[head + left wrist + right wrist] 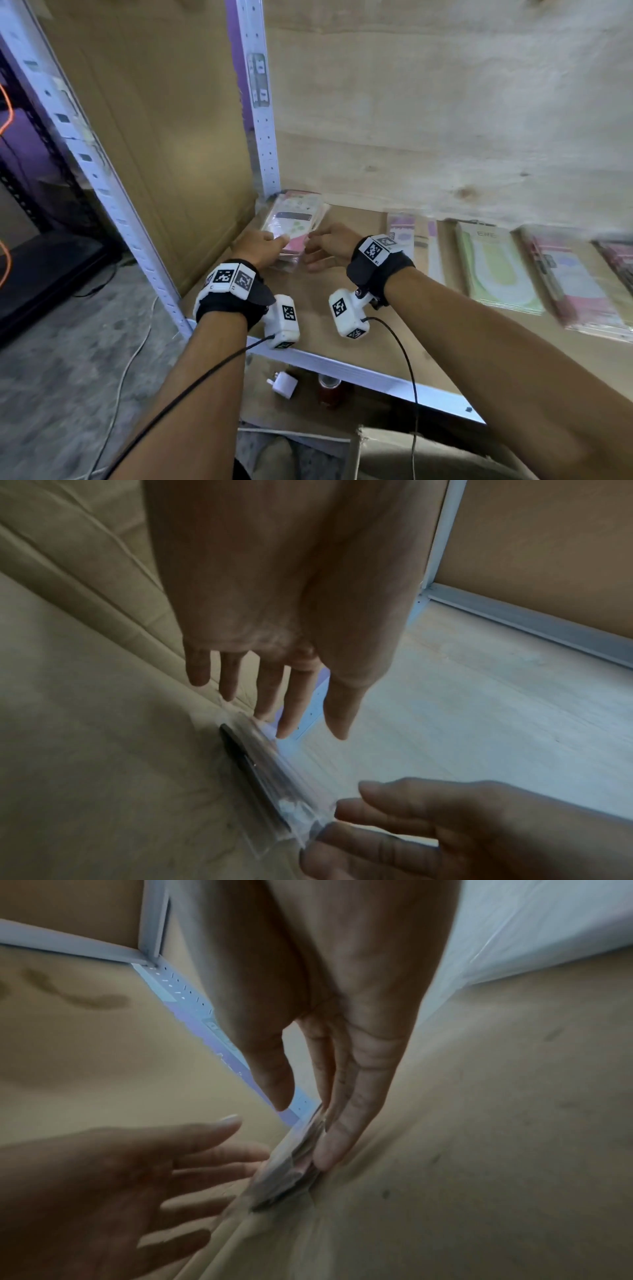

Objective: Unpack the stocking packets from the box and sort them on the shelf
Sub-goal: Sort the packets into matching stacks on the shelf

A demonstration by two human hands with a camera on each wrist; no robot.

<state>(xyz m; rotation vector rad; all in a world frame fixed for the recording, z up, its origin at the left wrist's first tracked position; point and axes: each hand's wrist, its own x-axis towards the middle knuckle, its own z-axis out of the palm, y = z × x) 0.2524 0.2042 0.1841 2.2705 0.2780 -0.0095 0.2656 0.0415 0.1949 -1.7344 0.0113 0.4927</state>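
Left hand (263, 247), fingers straight and loosely spread, touches the near left edge of the stocking packet stack (295, 219) in the shelf's (356, 373) back-left corner. Right hand (330, 245), fingers extended together, rests against the stack's right edge.

Soft, even light fills the head view, with wide-angle bending of the shelf posts (260, 102) and motion smear across the packets at right (582, 281). Both wrist views are dim and noisy, blurred throughout, palest where cool light falls on the back wall (479, 710).
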